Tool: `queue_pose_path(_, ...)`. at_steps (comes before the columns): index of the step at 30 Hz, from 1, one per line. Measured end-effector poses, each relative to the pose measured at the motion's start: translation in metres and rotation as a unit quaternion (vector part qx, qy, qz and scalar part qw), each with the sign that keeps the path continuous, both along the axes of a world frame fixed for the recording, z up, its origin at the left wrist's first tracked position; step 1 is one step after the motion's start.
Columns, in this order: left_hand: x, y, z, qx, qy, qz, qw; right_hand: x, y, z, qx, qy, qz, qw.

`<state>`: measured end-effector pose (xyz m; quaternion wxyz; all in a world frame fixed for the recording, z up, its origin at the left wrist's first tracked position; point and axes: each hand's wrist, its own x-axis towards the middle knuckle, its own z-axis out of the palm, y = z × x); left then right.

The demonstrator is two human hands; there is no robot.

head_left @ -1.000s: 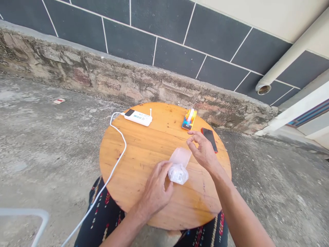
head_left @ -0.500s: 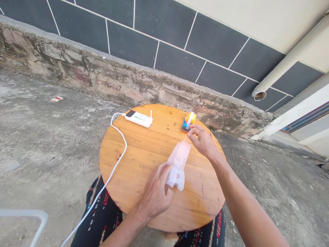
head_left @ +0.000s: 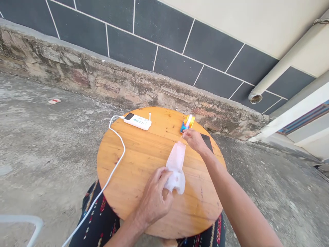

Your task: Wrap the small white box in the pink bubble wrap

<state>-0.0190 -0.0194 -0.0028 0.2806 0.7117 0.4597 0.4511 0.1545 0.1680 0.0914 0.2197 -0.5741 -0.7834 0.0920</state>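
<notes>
My left hand (head_left: 156, 192) is closed on the left edge of a white, translucent wrapped bundle (head_left: 177, 180) with a hole or dent near its middle. From the bundle's far side a pinkish, see-through sheet (head_left: 177, 152) stretches away over the wood. My right hand (head_left: 194, 139) is in a pinch just beyond that sheet's far end. A thin clear strip seems to run from its fingertips to the sheet, though it is faint. Right behind those fingertips stands a blue and orange tape dispenser (head_left: 187, 122) with a roll in it.
The round wooden table (head_left: 133, 157) sits before my knees. On its far left lies a white device (head_left: 137, 121) with a dark screen and a white cable (head_left: 120, 154) trailing off toward me. A dark flat object (head_left: 207, 141) is partly hidden by my right wrist. A stone-based wall (head_left: 123, 85) runs behind.
My right hand has shifted slightly left, uncovering part of the dark flat object. The pinkish sheet's far end has moved left with it. My left hand stays on the bundle.
</notes>
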Motion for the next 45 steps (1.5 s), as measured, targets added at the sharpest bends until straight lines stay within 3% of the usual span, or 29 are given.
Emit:
queue_pose_path(4, 0.0, 0.001, -0.002, -0.008, -0.018, 0.002, 1.0, -0.005, 0.007, 0.009, 0.0, -0.036, -0.032, 0.999)
queue_pose_path(8, 0.0, 0.002, -0.001, -0.018, -0.037, -0.007, 0.999, -0.012, -0.012, 0.017, 0.004, -0.093, -0.05, 0.994)
queue_pose_path(14, 0.001, 0.003, 0.001, -0.02, -0.063, -0.006, 0.998, -0.04, -0.06, 0.001, 0.001, -0.215, -0.057, 0.975)
queue_pose_path(18, -0.003, 0.004, 0.0, -0.038, -0.096, -0.007, 0.995, -0.044, -0.068, -0.007, -0.007, -0.254, -0.068, 0.965)
queue_pose_path(21, -0.011, 0.004, 0.009, -0.056, -0.143, 0.033, 0.988, -0.033, -0.066, -0.007, -0.015, -0.254, -0.076, 0.964)
queue_pose_path(25, -0.021, 0.017, 0.035, -0.043, -0.156, 0.073, 0.984, -0.017, -0.068, -0.009, -0.017, -0.218, -0.078, 0.973)
queue_pose_path(29, -0.012, 0.063, 0.049, -0.107, -0.081, 0.119, 0.984, -0.009, -0.071, -0.015, -0.017, -0.152, -0.075, 0.985)
queue_pose_path(32, 0.001, 0.101, 0.043, -0.11, -0.056, 0.108, 0.986, -0.004, -0.07, -0.021, -0.016, -0.094, -0.073, 0.993)
queue_pose_path(35, 0.014, 0.124, 0.033, -0.1, -0.043, 0.093, 0.99, 0.002, -0.07, -0.03, -0.018, -0.031, -0.065, 0.997)
queue_pose_path(39, 0.021, 0.133, 0.017, -0.088, -0.034, 0.104, 0.99, 0.01, -0.069, -0.04, -0.022, 0.062, -0.053, 0.996)
queue_pose_path(45, 0.009, 0.138, 0.004, -0.072, -0.018, 0.162, 0.984, 0.018, -0.068, -0.055, -0.03, 0.224, -0.056, 0.972)
